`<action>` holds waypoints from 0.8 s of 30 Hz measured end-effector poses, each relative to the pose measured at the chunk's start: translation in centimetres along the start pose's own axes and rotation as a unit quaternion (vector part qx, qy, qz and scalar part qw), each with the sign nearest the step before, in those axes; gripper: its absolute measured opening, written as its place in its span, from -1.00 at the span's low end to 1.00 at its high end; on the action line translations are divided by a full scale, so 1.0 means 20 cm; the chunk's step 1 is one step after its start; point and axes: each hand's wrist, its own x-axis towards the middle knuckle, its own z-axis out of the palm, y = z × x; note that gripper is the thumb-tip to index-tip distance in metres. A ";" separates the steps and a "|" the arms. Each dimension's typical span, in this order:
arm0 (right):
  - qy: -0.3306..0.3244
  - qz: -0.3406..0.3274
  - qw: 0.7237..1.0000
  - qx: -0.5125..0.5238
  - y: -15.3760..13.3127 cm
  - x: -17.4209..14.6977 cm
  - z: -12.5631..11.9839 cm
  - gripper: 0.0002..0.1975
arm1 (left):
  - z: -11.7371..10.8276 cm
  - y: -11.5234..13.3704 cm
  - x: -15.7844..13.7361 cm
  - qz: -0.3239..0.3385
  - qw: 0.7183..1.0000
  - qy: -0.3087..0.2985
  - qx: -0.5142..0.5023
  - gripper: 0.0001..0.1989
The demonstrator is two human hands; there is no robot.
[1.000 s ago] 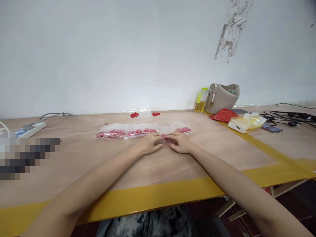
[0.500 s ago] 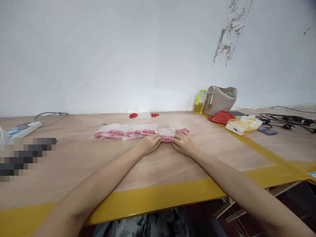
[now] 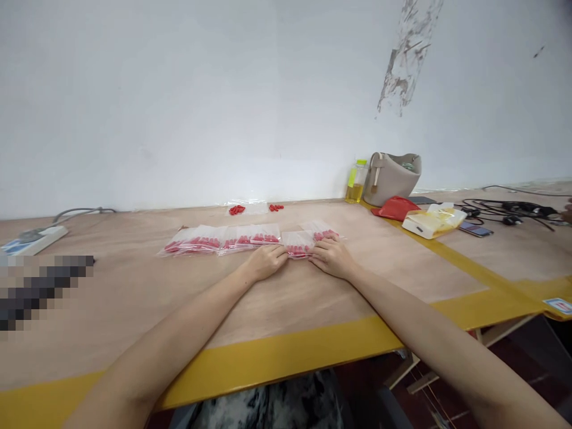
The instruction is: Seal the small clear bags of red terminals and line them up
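Between the two hands, flat on the plywood table (image 3: 134, 298), lies a small clear bag (image 3: 298, 245) of red pieces, and it is the landmark for everything else. The left hand (image 3: 264, 262) rests against its left edge and the right hand (image 3: 329, 257) against its right edge; the fingers of both are curled down with their tips on or at the bag's film, pinching or pressing it against the board. Whether the tips actually nip the plastic or only lie on it cannot be told at this size.

The bag looks like thin glossy film, soft and light, probably slippery under dry fingers. The red pieces inside seem small, hard and loose, so the load would likely shift when the bag is tilted. The empty upper margin or the side edges would be the surest places to take hold.

Left of this bag a row of like bags (image 3: 210, 240) overlaps edge on edge; one more bag (image 3: 322, 231) lies just right and behind. Farther behind, near the white wall, loose red pieces (image 3: 236, 209) sit beside clear film. Well off to the right stand a bottle (image 3: 355, 182) of yellow liquid, a grey bag (image 3: 393, 177), a red pouch (image 3: 395, 208) and a yellow packet (image 3: 431, 219). Yellow tape (image 3: 286, 360) edges the table nearest the person.
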 end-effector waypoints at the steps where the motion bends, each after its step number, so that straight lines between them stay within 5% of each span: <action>1: -0.003 -0.001 1.000 -0.005 0.01 -0.01 -0.01 -0.86 | 0.00 0.00 0.00 0.003 1.000 -0.001 -0.001 -0.79; 12: 0.023 -0.002 0.996 -0.081 -0.01 -0.01 0.00 -0.74 | -0.01 0.02 -0.02 -0.056 0.997 0.060 -0.004 -0.82; 24: 0.036 0.008 0.997 -0.064 0.00 -0.01 0.00 -0.77 | -0.01 0.00 -0.01 -0.007 0.996 0.085 0.015 -0.83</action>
